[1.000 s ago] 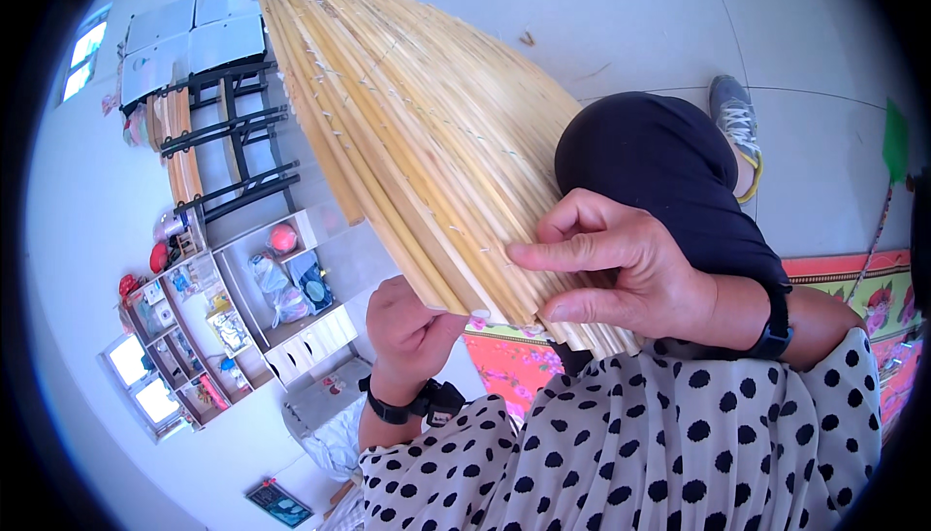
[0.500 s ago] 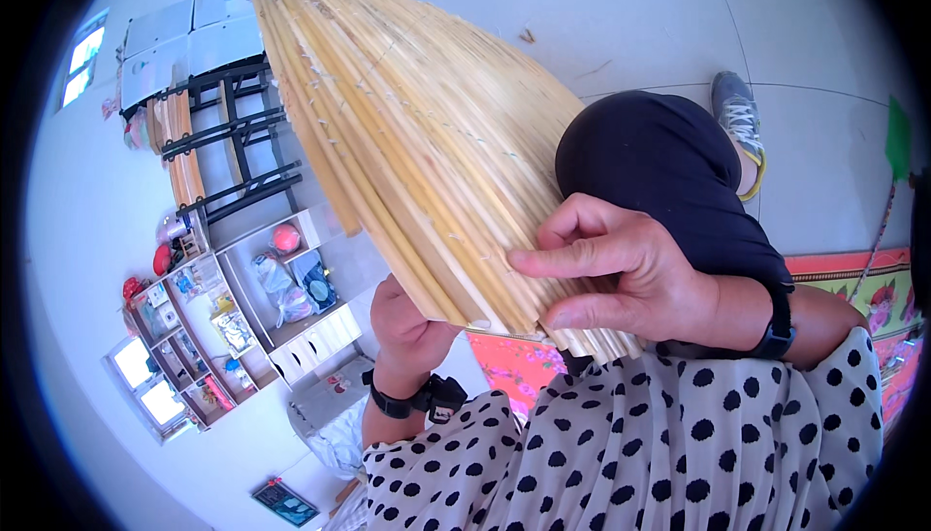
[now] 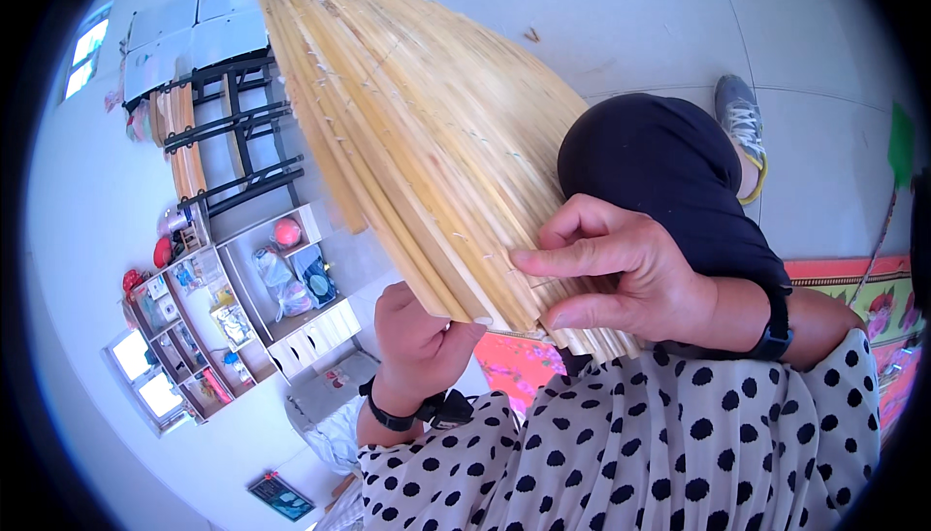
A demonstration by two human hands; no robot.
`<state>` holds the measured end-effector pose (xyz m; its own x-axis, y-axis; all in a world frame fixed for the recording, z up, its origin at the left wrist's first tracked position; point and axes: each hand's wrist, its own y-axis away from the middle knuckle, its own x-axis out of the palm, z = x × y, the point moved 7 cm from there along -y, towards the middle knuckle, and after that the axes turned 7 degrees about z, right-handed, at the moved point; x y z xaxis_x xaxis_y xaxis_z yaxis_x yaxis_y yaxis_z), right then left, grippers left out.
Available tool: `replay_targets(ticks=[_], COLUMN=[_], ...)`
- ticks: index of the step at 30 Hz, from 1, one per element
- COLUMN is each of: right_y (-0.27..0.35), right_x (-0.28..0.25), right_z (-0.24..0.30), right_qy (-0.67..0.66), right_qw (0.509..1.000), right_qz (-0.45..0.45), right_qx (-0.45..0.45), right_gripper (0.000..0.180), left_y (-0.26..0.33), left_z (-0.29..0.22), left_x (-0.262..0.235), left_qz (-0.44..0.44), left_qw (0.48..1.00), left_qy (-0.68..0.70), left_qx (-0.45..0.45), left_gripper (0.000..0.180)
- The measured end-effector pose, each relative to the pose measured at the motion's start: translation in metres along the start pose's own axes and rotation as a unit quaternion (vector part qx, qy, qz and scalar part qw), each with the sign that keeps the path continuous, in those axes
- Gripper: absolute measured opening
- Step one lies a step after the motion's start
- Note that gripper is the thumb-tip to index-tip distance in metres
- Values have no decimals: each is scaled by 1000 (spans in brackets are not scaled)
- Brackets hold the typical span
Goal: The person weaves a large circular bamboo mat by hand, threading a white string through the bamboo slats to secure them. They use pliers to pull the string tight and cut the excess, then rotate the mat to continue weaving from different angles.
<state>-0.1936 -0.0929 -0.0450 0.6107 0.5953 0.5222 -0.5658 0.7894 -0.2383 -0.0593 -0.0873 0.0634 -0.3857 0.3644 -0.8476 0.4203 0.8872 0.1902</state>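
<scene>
A large stitched mat of straw-coloured stalks (image 3: 427,124) slants from the upper left down to my hands, with small thread stitches across it. My right hand (image 3: 621,274) grips its lower end: index fingertip and thumb rest on the stalks, the other fingers are partly hidden. My left hand (image 3: 422,337) is closed at the lower left edge, its thumb against the stalk ends and its fingers partly behind the mat. Whether it also holds a thread cannot be made out. Dark bands circle both wrists.
My bent knee in dark trousers (image 3: 659,153) is right beside the mat, and a grey shoe (image 3: 739,114) stands on the tiled floor (image 3: 640,7). To the left are a black metal frame (image 3: 238,133) and shelves (image 3: 208,322). Floral red cloth (image 3: 519,366) shows below the mat.
My left hand has shifted slightly right, and its thumb now shows along the stalk ends. The right hand stays in place. The mat has barely moved.
</scene>
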Motion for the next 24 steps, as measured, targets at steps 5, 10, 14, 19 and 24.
replay_targets(ticks=[5,10,14,19,24], right_y=[-1,2,1,2,2], right_x=[-3,-6,-1,-1,3], right_z=[4,3,2,1,0], right_qy=[17,6,-14,8,40], right_qw=[1000,1000,1000,1000,999], right_qz=[-7,-13,-1,-10,-7], right_qx=[0,13,6,-21,-36], right_gripper=[46,46,47,45,43], left_y=[9,9,12,8,10], left_z=[11,12,1,-2,-13], left_x=[4,9,11,22,28], left_qz=[34,19,-37,-110,-157], left_qw=[988,990,989,962,943], left_qy=[70,91,109,200,248], left_qx=[-135,-103,-95,-150,-157], left_gripper=[19,16,11,15,22])
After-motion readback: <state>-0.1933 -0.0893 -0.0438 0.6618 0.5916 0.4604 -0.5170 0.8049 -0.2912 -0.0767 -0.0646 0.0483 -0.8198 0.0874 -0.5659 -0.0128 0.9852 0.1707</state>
